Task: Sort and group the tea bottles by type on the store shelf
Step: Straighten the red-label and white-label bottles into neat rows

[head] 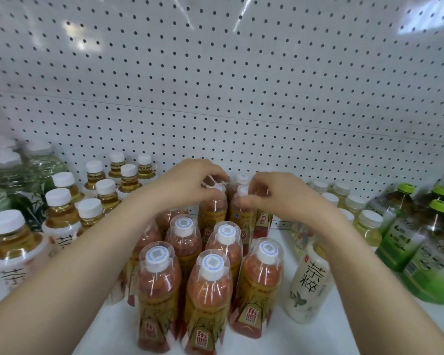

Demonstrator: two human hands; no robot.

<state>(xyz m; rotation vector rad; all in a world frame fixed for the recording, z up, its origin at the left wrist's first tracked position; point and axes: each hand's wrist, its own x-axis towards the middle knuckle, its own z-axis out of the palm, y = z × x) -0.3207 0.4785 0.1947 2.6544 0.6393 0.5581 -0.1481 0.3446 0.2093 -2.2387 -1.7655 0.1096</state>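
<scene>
Reaching over a white shelf [280,336], both hands work above a cluster of red tea bottles [210,285] that stands nearer than the fingers. A cream-labelled tea bottle [309,278] stands beneath the right forearm. The left hand [190,183] curls round the cap of a back-row red bottle [213,208]. The right hand [274,193] pinches the cap of the neighbouring red bottle [239,211]. Amber tea bottles [59,208] stand left of the left hand, and green tea bottles [400,242] right of the right. White pegboard [215,85] rises beyond both.
</scene>
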